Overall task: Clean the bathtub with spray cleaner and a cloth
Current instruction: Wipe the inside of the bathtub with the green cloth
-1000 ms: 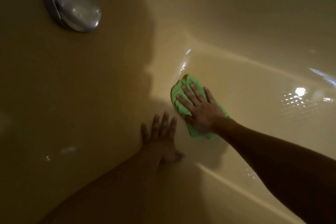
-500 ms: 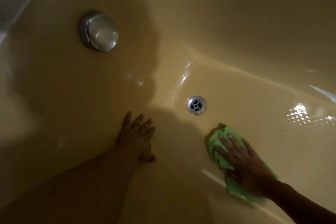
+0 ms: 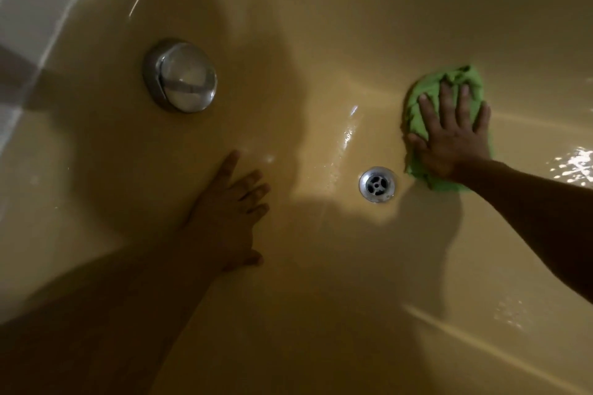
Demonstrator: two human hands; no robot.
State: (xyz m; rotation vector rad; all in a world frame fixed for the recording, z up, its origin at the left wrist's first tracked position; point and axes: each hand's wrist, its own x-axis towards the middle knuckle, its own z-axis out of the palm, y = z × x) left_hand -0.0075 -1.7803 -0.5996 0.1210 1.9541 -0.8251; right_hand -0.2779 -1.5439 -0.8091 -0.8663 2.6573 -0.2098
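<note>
A green cloth (image 3: 425,96) lies bunched on the floor of the beige bathtub (image 3: 321,26), up and right of the metal drain (image 3: 377,184). My right hand (image 3: 452,135) presses flat on the cloth with fingers spread and straight. My left hand (image 3: 229,218) rests flat on the tub's end wall in shadow, left of the drain, holding nothing. No spray bottle is in view.
A round chrome overflow cap (image 3: 181,75) sits on the end wall, upper left. Grey tiles (image 3: 29,3) show beyond the tub's rim at the far left. Wet glints lie on the tub floor at the right edge (image 3: 574,167).
My right hand slid the cloth from over the drain, down to the right, then up to the far side of the drain. The view shifted; the drain came into sight.
</note>
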